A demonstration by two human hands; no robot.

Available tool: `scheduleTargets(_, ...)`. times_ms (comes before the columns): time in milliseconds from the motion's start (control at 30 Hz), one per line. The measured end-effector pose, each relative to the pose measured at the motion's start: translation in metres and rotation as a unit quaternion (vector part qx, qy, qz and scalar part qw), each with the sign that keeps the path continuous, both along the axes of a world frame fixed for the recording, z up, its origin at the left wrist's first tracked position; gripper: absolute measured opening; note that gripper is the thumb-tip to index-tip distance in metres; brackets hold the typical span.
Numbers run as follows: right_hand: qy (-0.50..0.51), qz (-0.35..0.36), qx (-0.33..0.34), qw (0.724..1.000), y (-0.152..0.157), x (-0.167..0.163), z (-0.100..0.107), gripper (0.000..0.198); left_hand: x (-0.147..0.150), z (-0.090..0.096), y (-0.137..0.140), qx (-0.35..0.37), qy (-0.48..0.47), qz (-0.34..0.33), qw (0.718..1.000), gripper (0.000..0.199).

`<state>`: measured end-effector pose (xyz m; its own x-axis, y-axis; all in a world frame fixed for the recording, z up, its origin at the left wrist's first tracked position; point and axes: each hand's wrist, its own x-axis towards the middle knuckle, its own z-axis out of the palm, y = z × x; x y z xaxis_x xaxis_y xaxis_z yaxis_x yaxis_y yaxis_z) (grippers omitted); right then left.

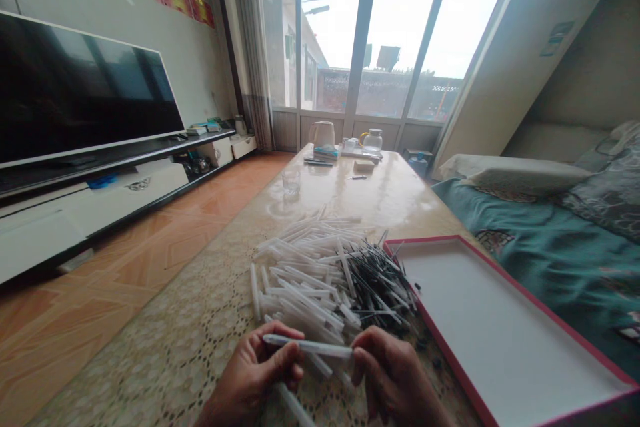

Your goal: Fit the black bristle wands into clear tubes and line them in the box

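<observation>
A translucent white pen barrel [325, 347] lies level between my two hands. My left hand [263, 367] pinches it near its rounded left end, thumb against fingertips. At the other end, the fingers of my right hand [390, 373] are closed round the tip; whether a smaller part sits in them is hidden. Just beyond my hands spreads a heap of similar white pen barrels [300, 290]. Against its right side lies a pile of thin black pen refills [377, 280]. A few loose barrels lie under and between my hands.
A shallow red-rimmed white tray [500, 320] lies at the right of the patterned table [165, 340]. Farther back stand a drinking glass [291, 183], a glass jug [373, 140] and a small box [363, 165]. A sofa [530, 233] borders the right side.
</observation>
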<state>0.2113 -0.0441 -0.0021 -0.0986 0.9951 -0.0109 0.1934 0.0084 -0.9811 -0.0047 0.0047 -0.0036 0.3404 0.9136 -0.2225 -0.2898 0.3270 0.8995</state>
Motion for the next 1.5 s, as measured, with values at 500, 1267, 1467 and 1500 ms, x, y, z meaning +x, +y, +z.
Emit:
scheduleTargets(500,0.033,-0.214,0.070,0.974,0.012,0.022,0.002,0.040,0.000,0.005,-0.003,0.148,0.068,0.018,0.987,0.080)
scheduleTargets(1267,-0.066,-0.169,0.106,0.978,0.012,0.037,0.056,0.019,0.001,-0.009,-0.019,0.580,0.552,-0.034,0.598,0.081)
scheduleTargets(1467,-0.321,-0.069,0.199,0.923,0.035,0.000,0.044,0.016,-0.005,-0.011,-0.017,0.565,0.553,-0.008,0.613,0.072)
scheduleTargets(1500,-0.325,-0.069,0.202,0.921,0.040,-0.004,0.042,0.017,-0.006,-0.011,-0.016,0.566,0.550,0.002,0.614,0.069)
